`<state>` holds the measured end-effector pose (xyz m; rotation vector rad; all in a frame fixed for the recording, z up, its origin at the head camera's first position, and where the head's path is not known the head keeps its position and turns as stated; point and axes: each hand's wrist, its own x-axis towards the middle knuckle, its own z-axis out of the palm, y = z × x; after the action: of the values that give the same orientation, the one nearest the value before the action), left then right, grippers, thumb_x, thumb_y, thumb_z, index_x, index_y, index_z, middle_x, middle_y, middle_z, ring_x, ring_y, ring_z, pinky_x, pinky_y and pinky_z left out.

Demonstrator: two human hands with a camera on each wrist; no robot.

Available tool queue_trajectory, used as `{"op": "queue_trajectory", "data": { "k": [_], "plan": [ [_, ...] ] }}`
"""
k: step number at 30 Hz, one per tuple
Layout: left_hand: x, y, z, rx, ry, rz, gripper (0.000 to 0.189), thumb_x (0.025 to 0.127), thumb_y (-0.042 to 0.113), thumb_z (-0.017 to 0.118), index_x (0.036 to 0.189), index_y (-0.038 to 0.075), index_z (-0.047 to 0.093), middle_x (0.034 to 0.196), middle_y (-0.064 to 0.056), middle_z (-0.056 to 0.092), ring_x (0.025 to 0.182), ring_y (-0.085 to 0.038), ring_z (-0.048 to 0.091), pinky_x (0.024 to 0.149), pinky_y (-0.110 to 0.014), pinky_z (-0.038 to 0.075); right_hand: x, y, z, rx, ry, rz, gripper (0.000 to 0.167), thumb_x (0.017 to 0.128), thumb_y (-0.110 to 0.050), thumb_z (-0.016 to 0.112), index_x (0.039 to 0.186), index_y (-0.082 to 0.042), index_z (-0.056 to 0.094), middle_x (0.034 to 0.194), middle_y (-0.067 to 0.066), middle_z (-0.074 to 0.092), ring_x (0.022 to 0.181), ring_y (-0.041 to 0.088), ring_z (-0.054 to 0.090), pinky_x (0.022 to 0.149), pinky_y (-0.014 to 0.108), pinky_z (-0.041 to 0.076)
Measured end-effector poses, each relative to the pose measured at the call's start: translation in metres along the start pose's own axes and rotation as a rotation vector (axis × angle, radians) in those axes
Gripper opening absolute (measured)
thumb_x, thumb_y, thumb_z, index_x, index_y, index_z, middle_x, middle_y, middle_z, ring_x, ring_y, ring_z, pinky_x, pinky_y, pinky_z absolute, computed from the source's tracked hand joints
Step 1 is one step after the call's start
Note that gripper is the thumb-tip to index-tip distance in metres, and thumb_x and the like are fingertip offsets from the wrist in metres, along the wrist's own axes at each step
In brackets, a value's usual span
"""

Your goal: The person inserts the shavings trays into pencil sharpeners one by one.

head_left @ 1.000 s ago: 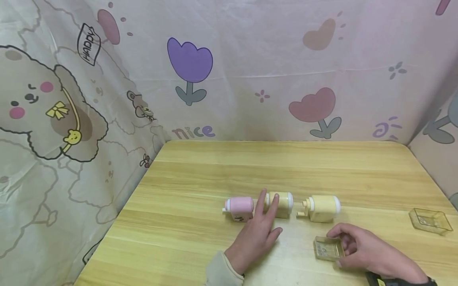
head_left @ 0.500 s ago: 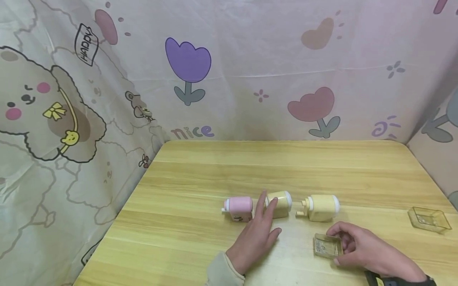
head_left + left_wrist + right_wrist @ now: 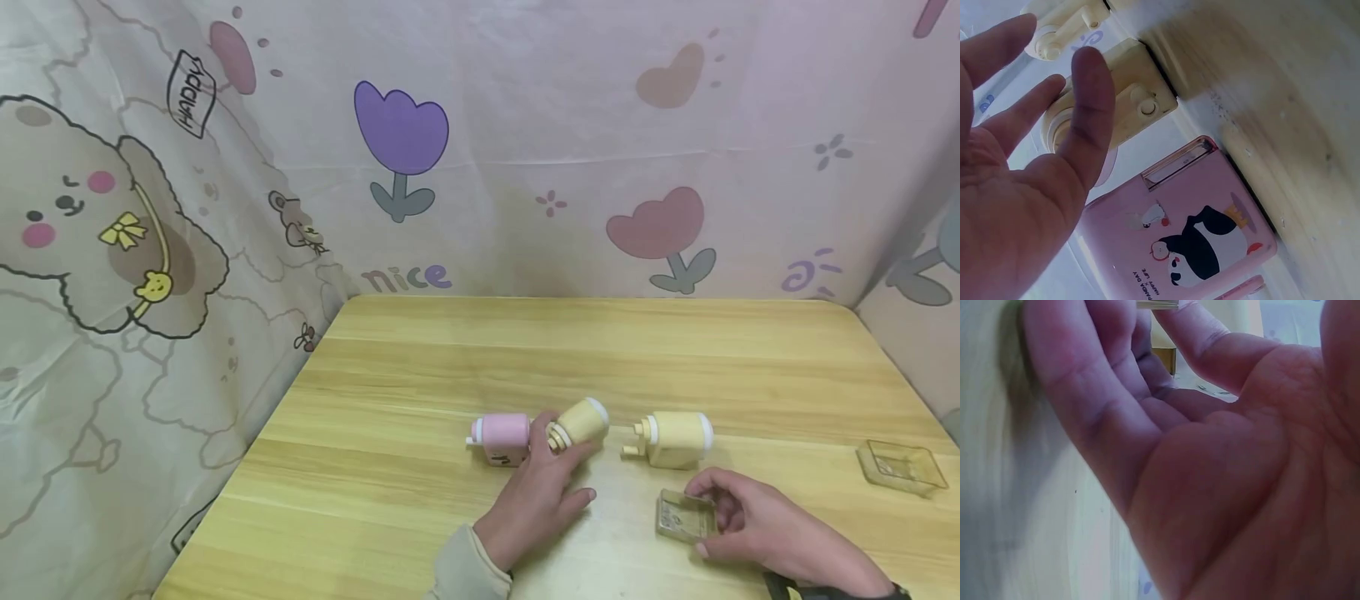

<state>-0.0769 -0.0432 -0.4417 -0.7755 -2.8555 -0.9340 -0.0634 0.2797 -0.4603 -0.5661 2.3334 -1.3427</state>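
A cream yellow crank pencil sharpener (image 3: 583,422) stands turned at an angle in the middle of the table. My left hand (image 3: 536,492) touches its crank end with spread fingers, one on each side, the thumb away from it. Left of it is a pink pencil sharpener (image 3: 504,433); the left wrist view shows a panda print on the pink side. My right hand (image 3: 757,521) holds a small clear shavings drawer (image 3: 684,517) by its right end, between thumb and fingers. In the right wrist view the hand covers most of that drawer.
Another yellow pencil sharpener (image 3: 678,437) stands to the right, its crank facing left. A second clear drawer (image 3: 902,467) lies near the table's right edge. A printed cloth (image 3: 510,242) hangs behind the wooden table (image 3: 420,350).
The middle yellow sharpener has swung round, its crank end toward me and its back end away, under my left fingers. My right hand keeps the drawer, now tipped slightly.
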Motion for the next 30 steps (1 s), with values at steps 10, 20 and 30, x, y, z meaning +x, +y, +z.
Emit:
{"op": "queue_trajectory", "data": {
  "k": [10,20,30],
  "plan": [
    [-0.0037,0.0016,-0.0005,-0.032,-0.117,-0.084,0.053,0.095,0.031,0.073,0.144,0.016,0.062,0.168,-0.025,0.013,0.133,-0.034,0.054,0.094,-0.031,0.054,-0.0041,-0.0015,0.0051,-0.019,0.007,0.017,0.052,0.086,-0.016,0.083,0.127,0.002,0.056,0.097,0.009,0.057,0.080,0.007,0.054,0.066,0.026,0.050],
    [0.0010,0.0005,0.0007,-0.010,0.085,-0.078,0.020,0.089,0.029,0.082,0.090,0.011,0.075,0.146,-0.014,0.051,0.124,-0.028,0.061,0.101,-0.036,0.053,0.0009,-0.0031,0.0019,-0.064,0.019,0.005,0.054,0.084,-0.020,0.085,0.125,0.001,0.056,0.098,0.008,0.058,0.080,0.005,0.054,0.065,0.026,0.050],
    [0.0035,-0.0041,-0.0082,-0.132,0.184,-0.002,0.033,0.077,0.010,0.079,0.072,0.014,0.047,0.078,0.003,0.060,0.071,-0.002,0.051,0.061,-0.015,0.045,0.0008,-0.0029,0.0033,-0.066,0.033,0.002,0.054,0.084,-0.020,0.086,0.124,0.001,0.056,0.100,0.008,0.058,0.080,0.004,0.054,0.065,0.026,0.050]
  ]
}}
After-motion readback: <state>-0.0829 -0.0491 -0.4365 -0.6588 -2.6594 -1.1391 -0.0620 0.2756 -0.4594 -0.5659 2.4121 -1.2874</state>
